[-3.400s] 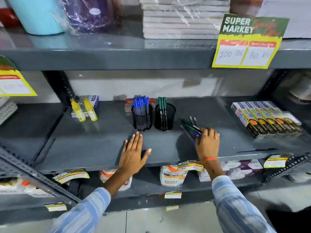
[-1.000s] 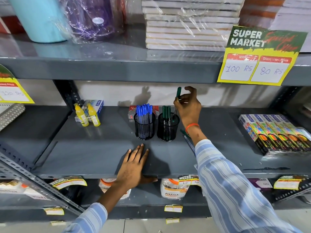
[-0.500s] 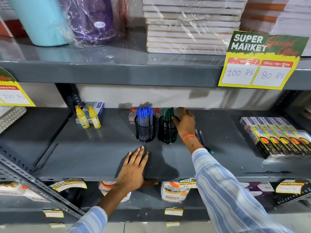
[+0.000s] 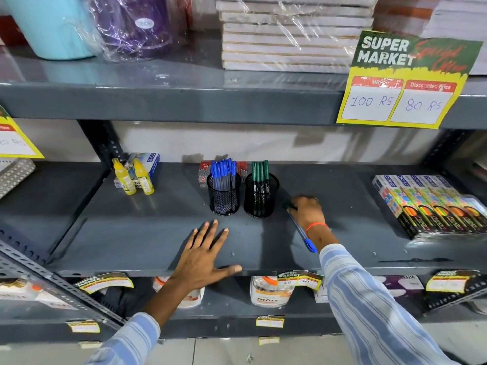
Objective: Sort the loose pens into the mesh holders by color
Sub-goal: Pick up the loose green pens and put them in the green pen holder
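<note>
Two black mesh holders stand side by side on the middle shelf [image 4: 131,241]. The left holder [image 4: 224,200] is full of blue pens [image 4: 222,171]; the right holder [image 4: 261,202] has several green pens [image 4: 259,172]. My right hand [image 4: 308,212] is down on the shelf just right of the green holder, fingers curled over a loose green pen [image 4: 287,205], most of it hidden. A loose blue pen [image 4: 303,233] lies beside my wrist, cap toward me. My left hand [image 4: 205,256] rests flat, fingers spread, at the shelf's front edge.
Two yellow glue bottles [image 4: 134,177] and a box stand at the left, colourful boxed packs [image 4: 432,204] at the right. A red box [image 4: 204,171] sits behind the holders. The upper shelf [image 4: 168,101] with a price sign [image 4: 403,83] hangs overhead.
My right hand dropped a green pen into the right holder, then moved right and down to the loose pens on the shelf. The left hand has stayed flat.
</note>
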The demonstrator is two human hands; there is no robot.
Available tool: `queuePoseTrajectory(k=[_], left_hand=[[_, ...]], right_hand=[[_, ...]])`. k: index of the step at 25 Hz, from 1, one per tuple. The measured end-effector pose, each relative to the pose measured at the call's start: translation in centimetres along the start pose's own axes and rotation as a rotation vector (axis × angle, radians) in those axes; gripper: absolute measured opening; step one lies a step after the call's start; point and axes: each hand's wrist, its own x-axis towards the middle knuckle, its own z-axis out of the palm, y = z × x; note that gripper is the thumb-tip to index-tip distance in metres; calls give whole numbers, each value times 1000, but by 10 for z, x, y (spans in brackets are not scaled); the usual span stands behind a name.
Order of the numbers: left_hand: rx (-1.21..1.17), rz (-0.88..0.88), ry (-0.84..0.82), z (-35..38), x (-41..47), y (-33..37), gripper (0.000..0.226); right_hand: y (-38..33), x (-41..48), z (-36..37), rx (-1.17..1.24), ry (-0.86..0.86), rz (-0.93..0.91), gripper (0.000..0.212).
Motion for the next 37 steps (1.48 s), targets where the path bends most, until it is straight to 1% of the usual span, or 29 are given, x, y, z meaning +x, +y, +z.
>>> queuePoseTrajectory(k=[2, 4, 8, 11, 13, 15, 17, 18, 21, 22, 24, 26, 28, 32, 37], left_hand=[[-11, -42, 19, 0, 0, 2, 90], [-12, -53, 26, 1, 0, 3, 85], [0, -47, 44, 2, 0, 2, 84], [0, -53, 35, 2, 0, 2, 84], [-1, -54, 32, 2, 0, 2, 84], [-2, -57, 36, 2, 0, 2, 83], [-4, -53, 37, 2, 0, 2, 83], [-4, -50, 37, 1, 0, 3, 83], [-12, -50, 47, 0, 1, 3, 83], [-15, -51, 54, 0, 1, 3, 84], [-19, -55, 58, 0, 0, 3, 85], [-29, -58, 77, 0, 0, 4, 85], [-35, -61, 87, -2, -1, 4, 84], [-33, -60, 101, -3, -1, 5, 83], [-27, -65, 99, -2, -1, 5, 82]], right_hand=[[-3, 0, 2, -11, 6, 6, 20], [-4, 0, 0, -20, 36, 12, 18], [-6, 1, -2, -68, 52, -3, 19], [-5, 2, 0, -123, -28, 6, 23], [-4, 0, 1, -110, -23, 19, 22], [-10, -2, -6, -73, 72, 16, 20], [-24, -2, -22, -3, 234, -22, 20], [-33, 0, -31, 68, 331, -54, 23], [-66, 2, -57, 364, 586, -207, 36], [-76, 3, -61, 433, 643, -267, 38], [-92, 3, -66, 497, 701, -350, 39], [-101, 4, -63, 518, 676, -363, 39], [-101, 9, -53, 532, 577, -331, 41], [-97, 14, -30, 430, 379, -263, 44], [-96, 15, -14, 371, 258, -240, 47]])
